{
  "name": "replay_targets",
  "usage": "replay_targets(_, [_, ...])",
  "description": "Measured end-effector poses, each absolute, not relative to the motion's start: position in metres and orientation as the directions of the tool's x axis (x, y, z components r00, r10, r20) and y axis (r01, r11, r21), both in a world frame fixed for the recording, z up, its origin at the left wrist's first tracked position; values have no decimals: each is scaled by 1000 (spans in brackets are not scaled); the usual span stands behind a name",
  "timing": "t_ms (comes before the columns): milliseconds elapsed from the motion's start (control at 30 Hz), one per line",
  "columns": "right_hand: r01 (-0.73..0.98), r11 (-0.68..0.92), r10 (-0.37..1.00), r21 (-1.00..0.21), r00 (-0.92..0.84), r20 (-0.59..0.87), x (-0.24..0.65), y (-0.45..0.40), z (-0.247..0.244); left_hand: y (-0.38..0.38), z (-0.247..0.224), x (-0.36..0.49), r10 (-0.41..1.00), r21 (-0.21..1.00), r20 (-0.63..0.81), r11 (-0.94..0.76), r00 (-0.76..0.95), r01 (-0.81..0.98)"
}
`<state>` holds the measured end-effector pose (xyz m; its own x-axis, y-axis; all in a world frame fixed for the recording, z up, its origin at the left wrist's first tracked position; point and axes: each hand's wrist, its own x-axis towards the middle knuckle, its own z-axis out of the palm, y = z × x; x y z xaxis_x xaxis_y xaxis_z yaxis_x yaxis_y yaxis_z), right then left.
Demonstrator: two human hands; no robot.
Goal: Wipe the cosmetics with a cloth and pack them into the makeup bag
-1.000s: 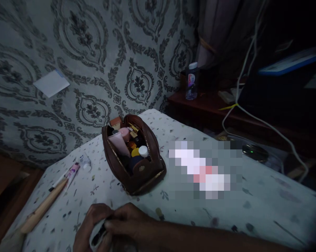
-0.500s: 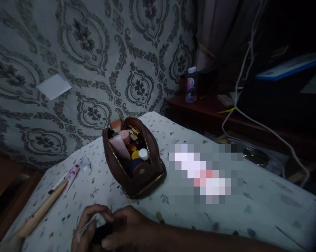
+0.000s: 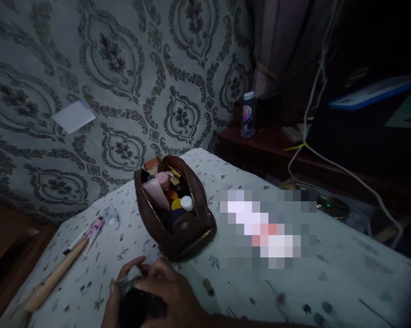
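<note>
At the bottom of the head view, both hands are close together around a dark rounded object (image 3: 134,306), its kind too dim to make out. My left hand (image 3: 112,298) is closed round its left side, with a crumpled whitish tissue or cloth (image 3: 132,276) between its fingers and the object. My right hand (image 3: 178,291) grips the object from the right, its fingers bent over the top. Just beyond the hands stands a brown makeup bag (image 3: 188,237), unzipped. Inside it are a pink tube (image 3: 155,193), a white-capped container (image 3: 187,203) and several other cosmetics.
A wooden-handled brush (image 3: 57,275), a slim pink-purple packet (image 3: 95,228) and a small white tube (image 3: 111,216) lie left on the patterned cloth (image 3: 239,296). A blurred-out patch covers something on the right. Behind are a clear bottle (image 3: 248,115) and a hanging white cable (image 3: 348,171).
My hands have shifted slightly right and up with the dark object, more of which now shows. My right hand's fingers have come over its top. The view has tilted a little.
</note>
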<state>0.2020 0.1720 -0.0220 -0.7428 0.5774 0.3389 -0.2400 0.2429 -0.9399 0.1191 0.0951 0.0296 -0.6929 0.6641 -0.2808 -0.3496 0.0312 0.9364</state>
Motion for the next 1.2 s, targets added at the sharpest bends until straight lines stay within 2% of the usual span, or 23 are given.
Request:
replay_targets(133, [-151,378,597,-914,-714,365,207,172,-19,88,16,103,562,938,-345,200,-751,-281])
replay_targets(233, [-97,403,593,-910,-730,340,210,172,-14,80,3,82,521,948,-288,274,-804,-162])
replay_targets(333, [-65,416,551,-907,-776,308,212,173,-12,71,-7,65,514,956,-233,275,-826,-99])
replay_targets(433, [-106,460,476,-882,-809,346,213,173,-15,65,-16,56,559,950,-148,309,-816,40])
replay_targets(600, [-195,562,468,-804,-726,504,211,170,-24,59,-33,50,649,882,31,339,-760,326])
replay_targets(667, [-218,584,445,-782,-720,533,211,169,-24,58,-36,45,702,858,21,353,-712,374])
replay_targets(800, [-195,595,399,-779,-770,498,213,172,-23,54,-39,29,813,773,-20,382,-582,507])
replay_targets(933, [-170,629,363,-758,-799,480,214,174,-28,49,-43,22,891,707,66,276,-449,651])
replay_targets(1033, [-187,591,377,-784,-796,474,216,174,-28,49,-41,31,892,707,125,227,-435,670])
replay_targets(1133, [-204,519,409,-830,-793,451,221,174,-18,54,-31,53,810,768,179,239,-558,594])
replay_targets(1200, [-210,468,453,-859,-777,437,226,175,-4,61,-20,72,732,831,161,261,-662,491])
